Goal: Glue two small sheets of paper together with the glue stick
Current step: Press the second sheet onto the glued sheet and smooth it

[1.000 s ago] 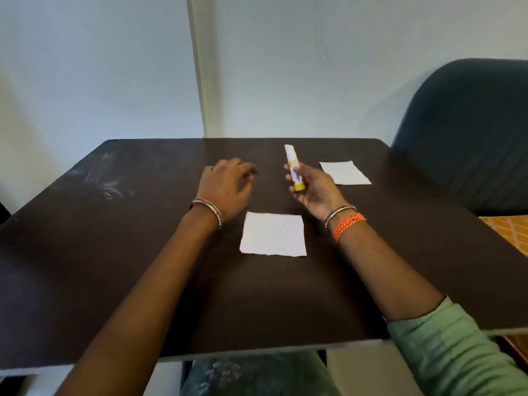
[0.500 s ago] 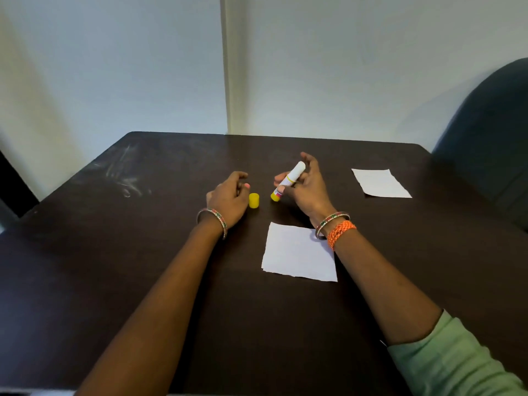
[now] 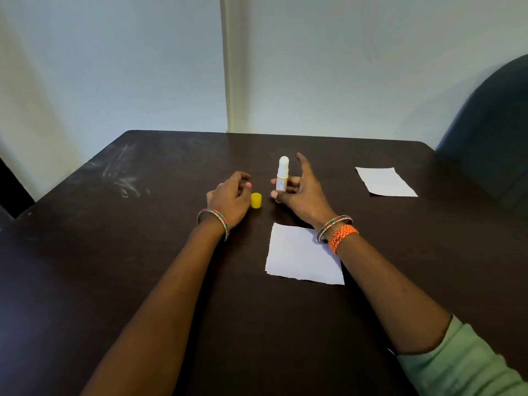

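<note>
My right hand (image 3: 303, 195) holds the glue stick (image 3: 283, 175) upright above the dark table (image 3: 143, 252), pinched between thumb and fingers, index finger stretched out. The stick's rounded white end points up and its yellow end sits low in the hand. A small yellow cap (image 3: 256, 200) stands on the table between my hands. My left hand (image 3: 228, 199) rests beside it, fingers loosely curled, holding nothing. One white paper sheet (image 3: 300, 255) lies flat under my right wrist. A second sheet (image 3: 384, 182) lies at the far right.
A dark blue chair back (image 3: 491, 124) stands past the table's right edge. Pale walls rise right behind the far edge. White smudges (image 3: 123, 178) mark the table's far left. My green sleeve (image 3: 463, 364) is at the bottom right.
The yellow cap came off the glue stick and now stands on the table by my left hand. My right hand has turned the stick from tilted to upright.
</note>
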